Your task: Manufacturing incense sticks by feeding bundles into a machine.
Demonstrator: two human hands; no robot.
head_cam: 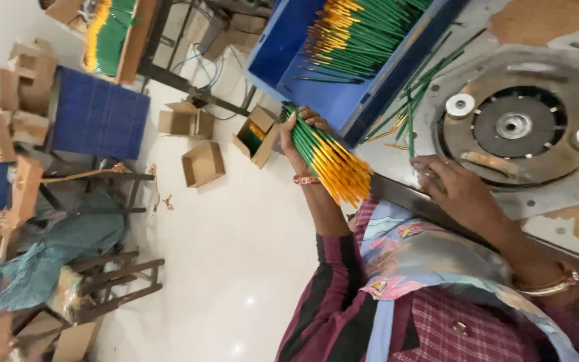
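The left hand (299,131) is closed around a thick bundle of green pencils with yellow ends (326,161), fingers wrapped over the green shafts near one end while the yellow ends fan out toward the person's chest. The bundle is held in the air just off the near edge of the grey metal bench (437,201), below the corner of the blue plastic tray (283,60). That tray rests at the bench's far-left corner and carries many more green-and-yellow pencils (356,33) heaped along its far side.

The right hand (454,184) lies palm down on the bench near its front edge, fingers loosely bent and holding nothing that can be made out; its fingertips are blurred. Just beyond it sits a round metal disc with a dark centre (517,124), with two white rollers at its rim. A few loose green pencils (417,100) lie scattered on the bench between the tray and the disc. Small open cardboard boxes (202,163) stand on the pale floor below.
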